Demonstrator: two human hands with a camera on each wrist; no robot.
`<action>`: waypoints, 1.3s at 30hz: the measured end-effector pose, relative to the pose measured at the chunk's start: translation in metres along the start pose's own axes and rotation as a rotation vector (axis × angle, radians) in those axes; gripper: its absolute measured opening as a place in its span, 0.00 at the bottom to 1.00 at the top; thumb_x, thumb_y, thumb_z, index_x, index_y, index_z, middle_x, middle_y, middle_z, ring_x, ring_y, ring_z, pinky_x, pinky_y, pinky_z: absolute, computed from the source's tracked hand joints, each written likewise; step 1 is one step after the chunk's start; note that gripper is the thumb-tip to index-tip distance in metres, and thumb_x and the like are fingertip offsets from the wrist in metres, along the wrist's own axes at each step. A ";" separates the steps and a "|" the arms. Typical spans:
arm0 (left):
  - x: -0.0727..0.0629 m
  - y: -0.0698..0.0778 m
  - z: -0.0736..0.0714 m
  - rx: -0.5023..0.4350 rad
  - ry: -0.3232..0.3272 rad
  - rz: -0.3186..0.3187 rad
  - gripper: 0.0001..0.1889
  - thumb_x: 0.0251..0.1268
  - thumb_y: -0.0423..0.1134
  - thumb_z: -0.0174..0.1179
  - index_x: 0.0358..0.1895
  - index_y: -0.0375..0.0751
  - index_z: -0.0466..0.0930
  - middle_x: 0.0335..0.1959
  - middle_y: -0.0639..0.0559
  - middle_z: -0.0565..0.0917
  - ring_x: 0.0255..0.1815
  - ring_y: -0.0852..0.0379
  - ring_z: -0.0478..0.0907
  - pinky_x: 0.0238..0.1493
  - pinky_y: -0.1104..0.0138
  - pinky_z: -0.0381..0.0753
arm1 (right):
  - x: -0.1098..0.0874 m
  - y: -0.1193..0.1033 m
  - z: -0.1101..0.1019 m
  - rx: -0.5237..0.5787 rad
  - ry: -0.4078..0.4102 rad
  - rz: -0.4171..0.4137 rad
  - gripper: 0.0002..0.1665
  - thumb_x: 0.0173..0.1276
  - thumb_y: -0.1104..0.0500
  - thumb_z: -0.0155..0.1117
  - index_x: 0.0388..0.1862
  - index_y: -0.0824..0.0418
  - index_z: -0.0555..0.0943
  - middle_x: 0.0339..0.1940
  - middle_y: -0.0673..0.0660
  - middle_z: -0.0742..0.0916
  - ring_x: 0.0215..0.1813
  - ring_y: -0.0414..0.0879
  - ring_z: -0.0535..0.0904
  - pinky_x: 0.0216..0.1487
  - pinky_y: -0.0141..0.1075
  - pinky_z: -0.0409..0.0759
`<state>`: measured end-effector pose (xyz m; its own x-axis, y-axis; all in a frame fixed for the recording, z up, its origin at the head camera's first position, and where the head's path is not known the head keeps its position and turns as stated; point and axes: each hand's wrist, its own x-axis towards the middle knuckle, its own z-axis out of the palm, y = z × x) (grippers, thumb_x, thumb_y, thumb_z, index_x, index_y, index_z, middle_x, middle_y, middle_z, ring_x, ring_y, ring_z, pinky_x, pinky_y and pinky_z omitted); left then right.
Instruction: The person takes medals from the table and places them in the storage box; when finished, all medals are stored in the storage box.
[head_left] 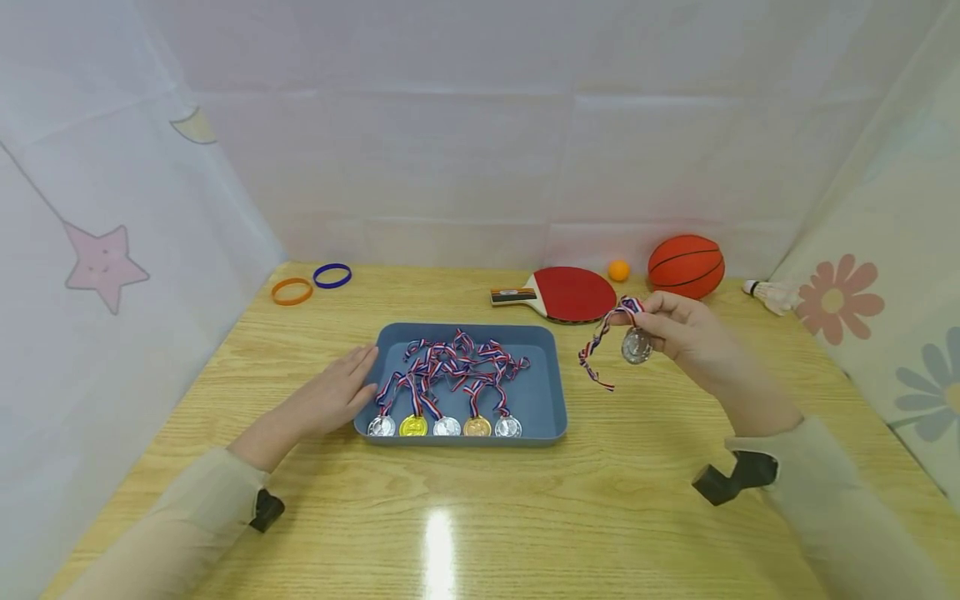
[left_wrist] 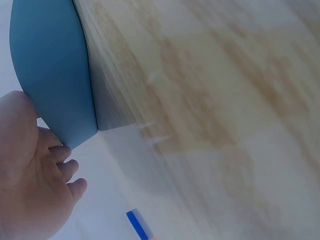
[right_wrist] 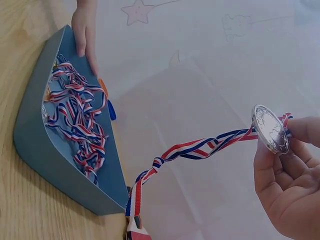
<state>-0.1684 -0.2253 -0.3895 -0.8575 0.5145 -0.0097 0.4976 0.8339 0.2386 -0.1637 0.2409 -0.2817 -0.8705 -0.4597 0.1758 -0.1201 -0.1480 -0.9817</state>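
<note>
In my right hand [head_left: 686,337] I pinch the striped ribbon of a silver medal [head_left: 637,345], raised to the right of the tray; its red, white and blue ribbon [right_wrist: 195,149] trails away with a knot in it. My left hand [head_left: 341,390] rests against the left wall of a blue-grey tray [head_left: 536,387], fingers extended along the rim. Inside the tray lie several medals in a row at the near side, among them a gold-coloured medal [head_left: 413,426] and a bronze-coloured medal [head_left: 477,427], with their ribbons [head_left: 450,362] tangled behind them.
Behind the tray lie a red table tennis paddle [head_left: 573,293], an orange ball [head_left: 618,270], a small basketball [head_left: 686,267] and a shuttlecock [head_left: 771,295]. An orange wristband [head_left: 292,292] and a blue wristband [head_left: 332,276] are at the back left. White sheets hang around the wooden table [head_left: 360,533].
</note>
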 end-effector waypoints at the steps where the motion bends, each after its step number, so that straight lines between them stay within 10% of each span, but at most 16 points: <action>1: 0.000 0.000 0.000 0.000 0.001 -0.001 0.31 0.72 0.42 0.42 0.69 0.23 0.47 0.70 0.31 0.50 0.69 0.36 0.45 0.66 0.48 0.49 | 0.003 0.002 0.004 -0.015 0.005 0.016 0.07 0.71 0.66 0.50 0.31 0.61 0.74 0.42 0.55 0.85 0.42 0.43 0.77 0.35 0.29 0.74; 22: 0.001 0.001 0.001 0.004 0.005 0.005 0.31 0.72 0.42 0.42 0.69 0.24 0.47 0.69 0.31 0.50 0.69 0.36 0.45 0.66 0.47 0.49 | 0.067 0.051 0.038 -0.342 0.160 0.149 0.08 0.68 0.61 0.56 0.34 0.66 0.72 0.36 0.57 0.83 0.34 0.42 0.75 0.35 0.32 0.75; 39: 0.000 -0.001 0.001 0.005 -0.005 -0.008 0.31 0.72 0.41 0.43 0.69 0.24 0.46 0.70 0.32 0.50 0.69 0.36 0.45 0.66 0.47 0.48 | 0.059 0.088 0.041 -0.491 0.129 0.357 0.12 0.64 0.58 0.62 0.40 0.66 0.78 0.33 0.56 0.81 0.37 0.48 0.74 0.46 0.48 0.78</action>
<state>-0.1686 -0.2256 -0.3903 -0.8610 0.5084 -0.0165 0.4911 0.8393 0.2332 -0.2059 0.1655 -0.3544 -0.9444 -0.2927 -0.1499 0.0100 0.4299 -0.9028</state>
